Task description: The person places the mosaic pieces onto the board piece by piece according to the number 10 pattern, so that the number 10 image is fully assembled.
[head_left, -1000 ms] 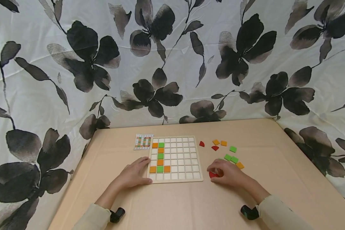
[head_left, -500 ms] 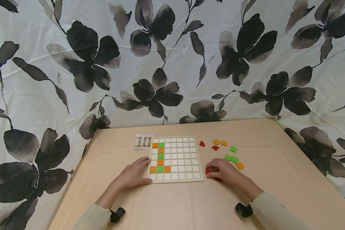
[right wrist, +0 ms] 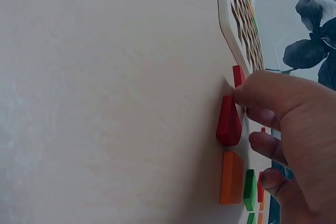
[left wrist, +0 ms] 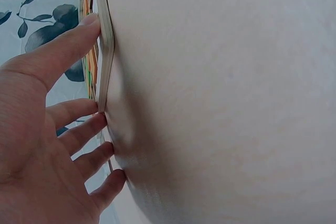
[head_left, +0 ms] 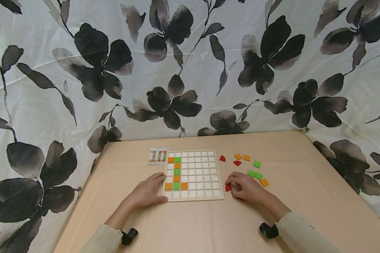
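Note:
My left hand [head_left: 149, 191] rests at the left side of the white-gridded board [head_left: 220, 175], thumb near its front corner. In the left wrist view the thumb and fingers of the left hand [left wrist: 50, 124] touch the board's edge [left wrist: 106, 40], the fingers loosely extended. Just right of the board, the curled fingers of my right hand [head_left: 248, 189] pinch a red piece [head_left: 228, 188]. From the right wrist, that red piece [right wrist: 238, 74] shows beyond the thumb tip of the right hand [right wrist: 299, 124]; another red piece [right wrist: 229, 121] lies below it.
Orange and green squares fill some cells on the board's left. A small patterned card [head_left: 157, 156] lies behind its left corner. Loose red pieces [head_left: 237, 163], green squares [head_left: 257, 164] and orange squares [head_left: 264, 182] lie to the right. Floral cloth [head_left: 190, 70] hangs behind the table.
My right hand has moved left toward the board, bringing the red piece along. Green and orange squares behind it show more fully. The left hand has stayed in place.

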`<state>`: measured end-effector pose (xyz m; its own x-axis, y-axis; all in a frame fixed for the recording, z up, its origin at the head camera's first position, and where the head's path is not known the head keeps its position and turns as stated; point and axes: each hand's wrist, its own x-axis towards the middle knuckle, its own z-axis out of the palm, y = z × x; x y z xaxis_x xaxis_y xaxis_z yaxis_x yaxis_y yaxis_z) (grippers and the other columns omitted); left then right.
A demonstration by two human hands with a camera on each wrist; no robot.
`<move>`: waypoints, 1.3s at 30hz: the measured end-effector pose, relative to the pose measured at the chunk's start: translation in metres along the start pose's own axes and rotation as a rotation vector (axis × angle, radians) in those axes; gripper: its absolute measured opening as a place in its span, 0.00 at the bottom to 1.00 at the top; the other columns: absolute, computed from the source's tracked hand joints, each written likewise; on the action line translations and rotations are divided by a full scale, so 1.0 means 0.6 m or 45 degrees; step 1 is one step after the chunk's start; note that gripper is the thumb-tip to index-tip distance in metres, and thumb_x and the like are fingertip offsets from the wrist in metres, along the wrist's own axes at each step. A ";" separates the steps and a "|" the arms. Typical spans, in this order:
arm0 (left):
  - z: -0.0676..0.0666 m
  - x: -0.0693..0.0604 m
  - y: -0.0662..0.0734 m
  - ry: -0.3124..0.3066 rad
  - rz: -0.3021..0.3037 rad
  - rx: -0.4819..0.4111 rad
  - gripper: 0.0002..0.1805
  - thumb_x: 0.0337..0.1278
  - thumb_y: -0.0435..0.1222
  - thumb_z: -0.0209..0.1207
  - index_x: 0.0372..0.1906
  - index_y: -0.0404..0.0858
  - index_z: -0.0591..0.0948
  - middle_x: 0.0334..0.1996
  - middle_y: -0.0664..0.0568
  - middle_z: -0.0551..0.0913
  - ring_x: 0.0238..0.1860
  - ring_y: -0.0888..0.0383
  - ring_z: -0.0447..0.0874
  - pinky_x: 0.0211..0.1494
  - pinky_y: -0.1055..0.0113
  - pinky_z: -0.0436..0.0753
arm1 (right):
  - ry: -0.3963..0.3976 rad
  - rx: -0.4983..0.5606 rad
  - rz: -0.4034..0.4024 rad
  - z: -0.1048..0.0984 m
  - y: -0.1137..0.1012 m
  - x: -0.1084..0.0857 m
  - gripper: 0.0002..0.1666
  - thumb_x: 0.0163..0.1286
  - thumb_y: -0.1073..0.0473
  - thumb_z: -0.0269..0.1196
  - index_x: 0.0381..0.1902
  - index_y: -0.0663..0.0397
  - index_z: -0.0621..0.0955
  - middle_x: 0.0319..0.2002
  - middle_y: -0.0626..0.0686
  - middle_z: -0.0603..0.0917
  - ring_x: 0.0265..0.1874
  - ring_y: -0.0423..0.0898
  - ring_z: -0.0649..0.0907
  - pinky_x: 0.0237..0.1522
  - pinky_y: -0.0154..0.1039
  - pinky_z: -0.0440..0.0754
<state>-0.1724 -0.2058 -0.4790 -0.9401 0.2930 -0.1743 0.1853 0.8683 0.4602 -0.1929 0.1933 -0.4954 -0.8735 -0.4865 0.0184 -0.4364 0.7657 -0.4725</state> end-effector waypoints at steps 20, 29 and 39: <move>-0.004 -0.001 0.003 -0.002 -0.009 -0.015 0.48 0.41 0.54 0.72 0.70 0.43 0.68 0.73 0.50 0.63 0.73 0.46 0.60 0.68 0.38 0.64 | -0.004 -0.037 0.061 -0.003 -0.008 0.025 0.13 0.52 0.57 0.70 0.35 0.37 0.80 0.37 0.36 0.78 0.38 0.37 0.75 0.44 0.34 0.81; -0.002 -0.001 0.000 -0.003 -0.004 -0.009 0.49 0.41 0.55 0.72 0.70 0.43 0.68 0.73 0.50 0.63 0.73 0.47 0.60 0.67 0.38 0.65 | 0.014 0.026 -0.005 -0.009 -0.018 0.046 0.14 0.55 0.58 0.71 0.40 0.41 0.83 0.41 0.40 0.82 0.39 0.40 0.76 0.40 0.32 0.82; 0.000 0.000 -0.003 0.000 0.005 -0.006 0.48 0.41 0.56 0.71 0.70 0.43 0.68 0.73 0.50 0.63 0.74 0.47 0.60 0.67 0.39 0.65 | 0.062 0.124 -0.008 -0.002 -0.030 0.072 0.14 0.58 0.57 0.70 0.43 0.42 0.85 0.49 0.44 0.83 0.51 0.45 0.78 0.54 0.44 0.82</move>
<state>-0.1725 -0.2071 -0.4797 -0.9393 0.2964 -0.1726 0.1875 0.8652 0.4651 -0.2231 0.1591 -0.4853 -0.8811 -0.4687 0.0632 -0.4212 0.7167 -0.5558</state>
